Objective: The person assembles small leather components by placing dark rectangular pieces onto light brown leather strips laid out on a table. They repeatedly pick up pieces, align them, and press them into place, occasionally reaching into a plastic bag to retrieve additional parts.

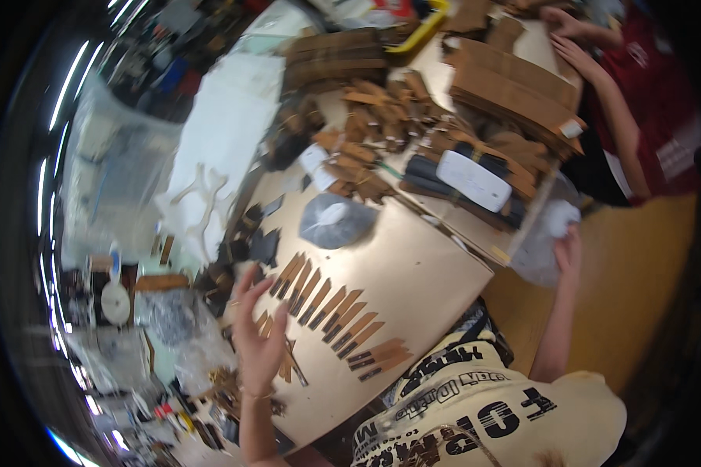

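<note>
My left hand (258,335) is raised over the near left of the table, fingers spread and nothing visible in them. Beside it, a slanting row of brown pointed strips (319,300) with dark ends lies on the tabletop, a few more strips partly behind the hand. Off the table's right edge, my right hand (570,253) closes on a crumpled clear plastic bag (539,249) with something white at its top. A tied clear bag of dark grey pieces (336,222) sits beyond the row of strips.
Bundled brown pieces (366,113) and a large brown stack (514,89) cover the far table (436,268). A white card (473,180) lies on dark rolls. At the far right, a co-worker in dark red (654,117) has both hands by the stack. White sheeting (218,132) spreads at left.
</note>
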### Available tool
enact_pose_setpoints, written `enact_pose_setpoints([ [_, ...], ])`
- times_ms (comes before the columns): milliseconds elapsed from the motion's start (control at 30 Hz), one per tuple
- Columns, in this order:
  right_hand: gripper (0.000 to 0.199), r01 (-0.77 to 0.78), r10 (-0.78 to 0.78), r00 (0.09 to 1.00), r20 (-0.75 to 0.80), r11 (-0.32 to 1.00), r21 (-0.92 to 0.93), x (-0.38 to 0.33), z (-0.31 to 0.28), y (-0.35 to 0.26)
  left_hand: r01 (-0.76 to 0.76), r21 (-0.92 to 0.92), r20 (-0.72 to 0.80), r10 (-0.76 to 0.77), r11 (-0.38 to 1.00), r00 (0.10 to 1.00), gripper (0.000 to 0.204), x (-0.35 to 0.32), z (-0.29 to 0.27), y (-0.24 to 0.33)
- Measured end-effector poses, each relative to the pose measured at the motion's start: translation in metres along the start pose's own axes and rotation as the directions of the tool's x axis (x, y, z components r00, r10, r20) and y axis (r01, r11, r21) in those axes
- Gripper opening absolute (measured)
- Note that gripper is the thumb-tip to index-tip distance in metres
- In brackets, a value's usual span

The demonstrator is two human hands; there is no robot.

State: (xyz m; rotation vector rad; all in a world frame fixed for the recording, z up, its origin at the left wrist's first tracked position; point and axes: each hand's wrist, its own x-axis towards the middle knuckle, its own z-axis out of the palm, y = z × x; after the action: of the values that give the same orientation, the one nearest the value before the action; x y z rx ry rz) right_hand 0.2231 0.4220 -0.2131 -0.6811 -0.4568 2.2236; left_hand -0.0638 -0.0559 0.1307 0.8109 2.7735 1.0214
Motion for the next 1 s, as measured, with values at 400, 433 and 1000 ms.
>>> enact_pose_setpoints([
  [400,0.012,0.486,0.181,0.577,0.796,0.707,-0.513,-0.103,0.351,0.083,0.179,-0.849,0.147,-0.103,0.497,0.984,0.044,-0.013,0.133,0.070],
  [433,0.010,0.572,0.117,0.611,0.783,0.618,-0.539,-0.105,0.365,0.094,0.212,-0.811,0.123,-0.194,0.546,0.973,0.037,-0.012,0.119,0.059],
  [1000,0.016,0.379,0.236,0.594,0.769,0.762,-0.526,-0.126,0.483,0.227,-0.122,-0.195,-0.627,-0.028,0.973,0.779,0.047,0.024,0.029,-0.033],
])
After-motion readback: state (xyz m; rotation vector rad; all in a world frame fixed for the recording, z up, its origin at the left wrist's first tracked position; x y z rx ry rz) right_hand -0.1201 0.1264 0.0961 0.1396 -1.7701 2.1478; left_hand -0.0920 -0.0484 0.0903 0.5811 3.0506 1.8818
